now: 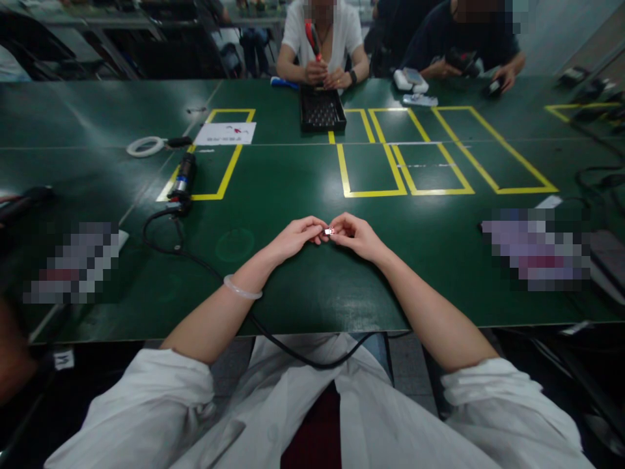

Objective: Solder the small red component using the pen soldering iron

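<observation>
Over the green table (293,286), my left hand (301,236) and my right hand (359,236) meet fingertip to fingertip. Between them is a small piece (329,231), whitish with some red and a dark end. Its exact kind is too small to make out. The fingers of both hands are closed in a pinch on it, the left from one side and the right from the other. Parts of the piece are hidden by the fingertips. A pale bangle (243,288) circles my left wrist.
A black cylindrical tool (183,176) with a cable (209,264) lies at the left. Yellow tape outlines (371,193) mark the table. Across it, a person in white handles a red tool (312,40) behind a black tray (322,124); another person in dark clothes sits at the right.
</observation>
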The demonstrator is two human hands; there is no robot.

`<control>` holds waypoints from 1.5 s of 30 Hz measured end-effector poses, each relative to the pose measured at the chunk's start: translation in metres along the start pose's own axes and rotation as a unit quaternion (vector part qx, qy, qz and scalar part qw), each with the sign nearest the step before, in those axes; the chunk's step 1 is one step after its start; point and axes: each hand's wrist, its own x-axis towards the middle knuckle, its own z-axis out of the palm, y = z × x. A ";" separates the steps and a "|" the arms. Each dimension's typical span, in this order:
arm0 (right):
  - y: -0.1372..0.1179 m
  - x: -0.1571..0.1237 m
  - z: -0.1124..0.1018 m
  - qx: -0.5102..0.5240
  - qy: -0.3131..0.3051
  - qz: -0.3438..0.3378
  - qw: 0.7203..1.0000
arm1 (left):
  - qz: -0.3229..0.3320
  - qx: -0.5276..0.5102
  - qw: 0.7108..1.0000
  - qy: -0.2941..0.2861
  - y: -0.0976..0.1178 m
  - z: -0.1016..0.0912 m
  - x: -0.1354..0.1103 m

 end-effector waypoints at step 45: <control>-0.005 -0.001 -0.003 -0.060 0.011 0.004 0.998 | 0.019 0.034 0.998 0.040 -0.002 0.006 -0.003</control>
